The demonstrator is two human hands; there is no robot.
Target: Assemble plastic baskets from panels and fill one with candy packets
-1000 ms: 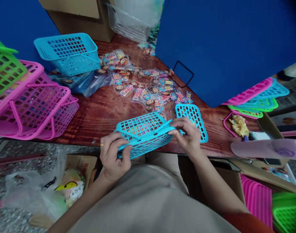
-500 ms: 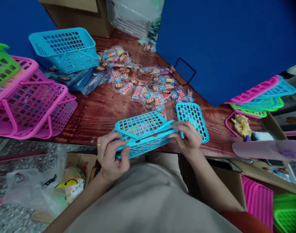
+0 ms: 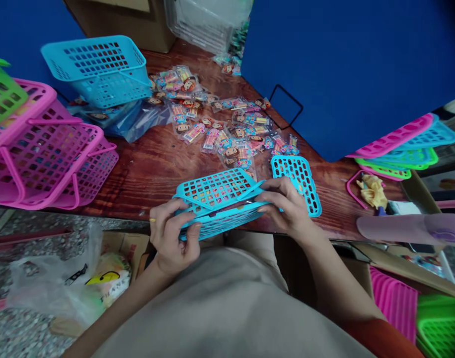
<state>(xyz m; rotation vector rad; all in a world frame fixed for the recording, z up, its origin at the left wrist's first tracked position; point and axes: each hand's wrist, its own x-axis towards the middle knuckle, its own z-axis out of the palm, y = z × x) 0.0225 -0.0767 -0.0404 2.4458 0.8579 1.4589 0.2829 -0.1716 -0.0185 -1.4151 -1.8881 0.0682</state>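
Note:
A light-blue plastic basket (image 3: pixel 220 226) with a perforated lid is tilted at the table's front edge. My left hand (image 3: pixel 174 233) grips its left end, thumb low on the side and fingers over the rim; a ring is on one finger. At the right end, my right hand (image 3: pixel 285 201) pinches the rim and handle, its fingers bent. A narrow dark gap shows between the top piece and the basket rim near that hand. Just beyond my right hand lies a blue perforated panel (image 3: pixel 305 186), partly hidden by it.
Several small packaged items with doll faces (image 3: pixel 227 132) lie scattered on the wooden table (image 3: pixel 145 164). Pink baskets (image 3: pixel 63 154) and a blue basket (image 3: pixel 101 74) stand left. A purple bottle (image 3: pixel 402 228) and stacked lids (image 3: pixel 406 149) are at the right.
The gap between the top piece and the basket rim has widened at the right end. My right hand has moved up slightly; my left hand keeps its grip.

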